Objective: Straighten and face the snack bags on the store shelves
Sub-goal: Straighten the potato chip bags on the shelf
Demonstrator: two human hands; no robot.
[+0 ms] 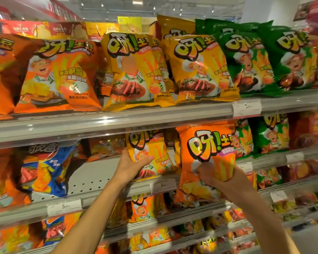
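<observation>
On second shelf [92, 176], right hand [212, 176] grips upright, front-facing orange bag [204, 143].

Hands in view: two, left hand [130, 166], right hand [212, 176]. One bag held per hand: yellow bag [151, 153], orange bag [204, 162].

Upper shelf [117, 121], front-facing bags: two orange at left [57, 77], two yellow mid [130, 70], two green at right [246, 61].

White price tags [246, 108] legible: three. Bags behind and lower rows too blurred to count.

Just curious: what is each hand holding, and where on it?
Left hand grips the yellow bag by its lower left side; right hand grips the orange bag mid-front.
</observation>
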